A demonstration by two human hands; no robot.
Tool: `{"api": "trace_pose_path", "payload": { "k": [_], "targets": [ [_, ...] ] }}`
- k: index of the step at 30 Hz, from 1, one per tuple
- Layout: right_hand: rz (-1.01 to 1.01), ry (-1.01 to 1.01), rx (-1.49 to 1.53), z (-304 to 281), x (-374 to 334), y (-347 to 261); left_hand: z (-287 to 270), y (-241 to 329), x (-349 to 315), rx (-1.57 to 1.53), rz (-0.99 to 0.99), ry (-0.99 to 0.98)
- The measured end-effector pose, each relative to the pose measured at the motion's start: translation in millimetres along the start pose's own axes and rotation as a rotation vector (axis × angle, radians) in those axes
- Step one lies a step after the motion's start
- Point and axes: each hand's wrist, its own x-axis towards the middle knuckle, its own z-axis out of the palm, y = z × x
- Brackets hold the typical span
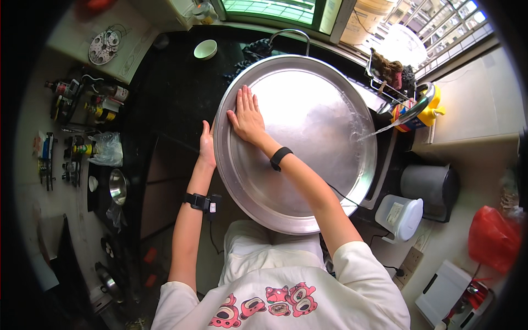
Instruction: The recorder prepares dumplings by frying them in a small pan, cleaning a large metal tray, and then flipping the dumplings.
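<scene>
A large round shallow metal pan [308, 187] lies in front of me over the sink area, its inside wet and shiny. My left hand [207, 147] holds the pan's outer left side; the thumb points up beside the rim and the other fingers are mostly hidden behind it. Flat against the inner left part of the pan rests my right hand [247, 118], fingers stretched out, holding nothing. From the right, a metal faucet [418, 107] sends a thin stream of water [379, 132] into the pan.
A pale bowl [205, 49] stands on the black counter [170, 82]. Behind the pan rises a curved metal bar [290, 32]. At right are a yellow bottle [432, 107], a dark grey bin [429, 187] and a translucent lidded container [400, 217]. Bottles [104, 102] line the left.
</scene>
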Motion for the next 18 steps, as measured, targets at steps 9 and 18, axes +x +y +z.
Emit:
{"api": "trace_pose_path", "payload": {
  "k": [9,18],
  "targets": [
    [-0.404,-0.474,0.068,-78.0,-141.6,1.6,-3.5,-9.9,2.5,0.265,0.081,0.038],
    [0.594,0.285,-0.13,-144.2,-197.2,253.7,-3.6,-42.7,22.5,0.592,0.284,0.169]
  ]
}}
